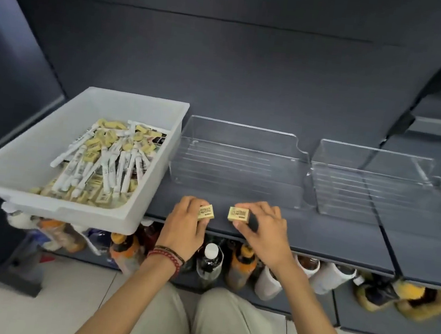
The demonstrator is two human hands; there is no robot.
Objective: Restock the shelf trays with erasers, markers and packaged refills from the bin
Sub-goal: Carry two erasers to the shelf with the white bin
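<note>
Two small yellow printed block erasers are out of the bin, one in each of your hands. Your left hand (pixel 183 219) pinches the left eraser (pixel 206 211) between thumb and curled fingers. Your right hand (pixel 263 227) grips the right eraser (pixel 239 214) the same way. Both erasers sit just apart over the near edge of the dark grey shelf (pixel 330 236).

Just beyond your hands stands an empty clear plastic tray (pixel 241 134), with a second clear plastic tray (pixel 367 160) to its right. At far left, the pale grey plastic bin (pixel 69 215) holds white markers (pixel 111 164), more erasers and packets.

The likeliest slip is a dropped eraser. Your hands are at the shelf's near edge, so a loosened pinch could send one down among the bottles (pixel 210 262) below. The tray's see-through near lip is hard to spot, and an eraser could catch on it. The bin appears to jut past the shelf edge, so a nudge from your left arm might tip it.
</note>
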